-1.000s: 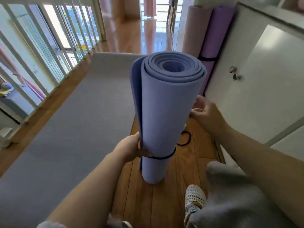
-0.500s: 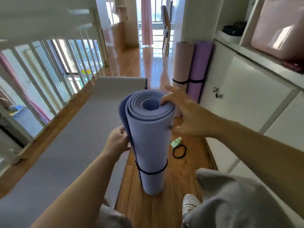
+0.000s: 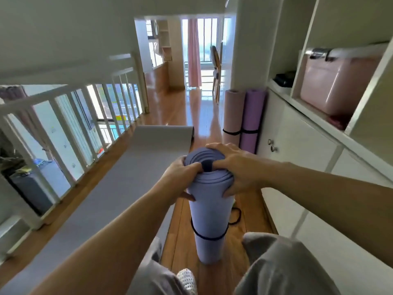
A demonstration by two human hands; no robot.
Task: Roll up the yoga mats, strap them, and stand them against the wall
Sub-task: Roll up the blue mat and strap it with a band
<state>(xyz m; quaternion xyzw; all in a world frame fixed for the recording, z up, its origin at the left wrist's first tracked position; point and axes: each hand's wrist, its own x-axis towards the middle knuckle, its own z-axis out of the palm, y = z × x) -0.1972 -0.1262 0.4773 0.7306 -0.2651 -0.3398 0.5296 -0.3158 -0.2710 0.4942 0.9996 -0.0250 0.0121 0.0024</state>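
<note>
A rolled blue yoga mat (image 3: 209, 209) stands upright on the wooden floor in front of me, with a black strap (image 3: 209, 237) around its lower part. My left hand (image 3: 180, 177) grips its top rim from the left, fingers curled over the edge. My right hand (image 3: 236, 167) grips the top from the right, thumb down the side. A pink rolled mat (image 3: 232, 116) and a purple rolled mat (image 3: 253, 118), both strapped, stand against the wall and white cabinet. A grey mat (image 3: 119, 188) lies unrolled on the floor to the left.
A spare black strap (image 3: 236, 217) lies on the floor right of the blue mat. White cabinets (image 3: 302, 141) and shelves line the right. A white railing (image 3: 70, 116) runs along the left. My knees and a shoe (image 3: 187, 279) are at the bottom.
Both hands have moved up to the top of the blue mat and now grip its rim. My view rose, so the mat looks lower and further away.
</note>
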